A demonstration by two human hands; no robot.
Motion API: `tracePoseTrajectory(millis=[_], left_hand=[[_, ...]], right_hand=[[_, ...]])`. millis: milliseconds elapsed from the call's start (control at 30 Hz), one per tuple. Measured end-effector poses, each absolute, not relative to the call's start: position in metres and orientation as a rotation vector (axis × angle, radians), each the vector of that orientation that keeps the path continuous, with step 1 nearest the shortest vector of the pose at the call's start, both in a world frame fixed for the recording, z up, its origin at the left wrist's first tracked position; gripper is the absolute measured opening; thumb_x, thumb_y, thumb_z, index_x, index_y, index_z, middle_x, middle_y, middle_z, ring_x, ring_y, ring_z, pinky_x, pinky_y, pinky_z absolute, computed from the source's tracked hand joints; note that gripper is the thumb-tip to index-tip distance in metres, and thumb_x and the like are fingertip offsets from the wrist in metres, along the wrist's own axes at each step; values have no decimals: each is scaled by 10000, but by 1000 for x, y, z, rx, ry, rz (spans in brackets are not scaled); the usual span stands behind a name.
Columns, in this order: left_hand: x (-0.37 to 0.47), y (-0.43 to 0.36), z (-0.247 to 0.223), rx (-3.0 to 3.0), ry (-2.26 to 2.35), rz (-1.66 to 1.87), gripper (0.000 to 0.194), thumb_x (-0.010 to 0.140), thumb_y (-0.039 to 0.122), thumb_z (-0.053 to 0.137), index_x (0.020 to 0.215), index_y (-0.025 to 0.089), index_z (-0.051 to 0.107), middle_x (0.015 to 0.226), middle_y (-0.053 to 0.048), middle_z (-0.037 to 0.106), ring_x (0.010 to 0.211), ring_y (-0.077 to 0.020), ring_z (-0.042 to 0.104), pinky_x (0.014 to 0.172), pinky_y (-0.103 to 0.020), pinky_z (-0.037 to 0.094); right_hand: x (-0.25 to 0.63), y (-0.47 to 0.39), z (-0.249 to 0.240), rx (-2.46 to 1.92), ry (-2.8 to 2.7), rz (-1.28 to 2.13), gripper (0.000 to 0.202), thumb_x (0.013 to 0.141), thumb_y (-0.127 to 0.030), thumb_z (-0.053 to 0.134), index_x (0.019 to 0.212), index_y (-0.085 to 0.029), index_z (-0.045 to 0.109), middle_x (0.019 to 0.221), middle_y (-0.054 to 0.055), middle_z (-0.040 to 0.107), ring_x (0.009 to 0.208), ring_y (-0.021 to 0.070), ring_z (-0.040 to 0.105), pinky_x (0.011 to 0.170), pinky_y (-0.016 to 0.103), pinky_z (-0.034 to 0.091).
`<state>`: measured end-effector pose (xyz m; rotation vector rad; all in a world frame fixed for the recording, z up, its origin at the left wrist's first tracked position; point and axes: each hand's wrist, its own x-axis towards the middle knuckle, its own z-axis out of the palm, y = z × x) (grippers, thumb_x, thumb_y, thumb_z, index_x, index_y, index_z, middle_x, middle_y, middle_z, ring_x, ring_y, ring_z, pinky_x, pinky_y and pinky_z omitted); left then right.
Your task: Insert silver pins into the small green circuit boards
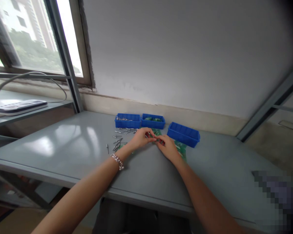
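My left hand [143, 138] and my right hand [168, 146] meet over the middle of the table, thumbs and fingers pinched together. A small green plastic bag [156, 132] shows between and just behind the fingertips, and both hands appear to grip its edge. Its contents are too small to make out. Left of my left hand lie several loose silver metal pins, like blind rivets [117, 143]. Another green bag [123, 146] is partly hidden behind my left wrist. Beside my right wrist lie more green bags [181, 150] with pale pieces inside.
Along the back stand three blue bins: a left bin [128, 124] holding metal pins, a middle bin [153, 124] with green bags, and a right bin [183, 135] set at an angle. A white device [20, 107] rests on the left shelf. Metal posts [68, 65] flank the grey table [63, 152].
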<state>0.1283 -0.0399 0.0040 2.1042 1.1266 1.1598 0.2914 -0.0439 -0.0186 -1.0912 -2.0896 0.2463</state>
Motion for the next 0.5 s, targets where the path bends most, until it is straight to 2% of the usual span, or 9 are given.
tracePoseTrajectory(millis=[200,333,500], left_hand=[[128,-39,3,2041,1053,1161,199,637,299,657,686,117,596,677,-23,594,582,-85,478,539,-193,360],[129,-39,4,1985,1040,1160,226,649,315,643,716,106,589,652,-29,590,559,-85,485,529,-193,373],[128,-38,5,1950,1013,1212,201,655,214,625,818,111,569,731,-45,615,648,-109,553,567,-195,411]], right_hand=[[292,-43,-19,-1075,-2072,249,170,735,-117,559,894,-156,604,710,9,501,604,115,472,596,225,372],[291,-45,-17,-1094,-2074,275,124,751,-140,558,855,-168,619,695,3,492,590,113,473,588,225,374],[290,-47,-15,-1129,-2072,290,84,741,-132,560,785,-172,620,703,3,490,593,110,477,606,231,384]])
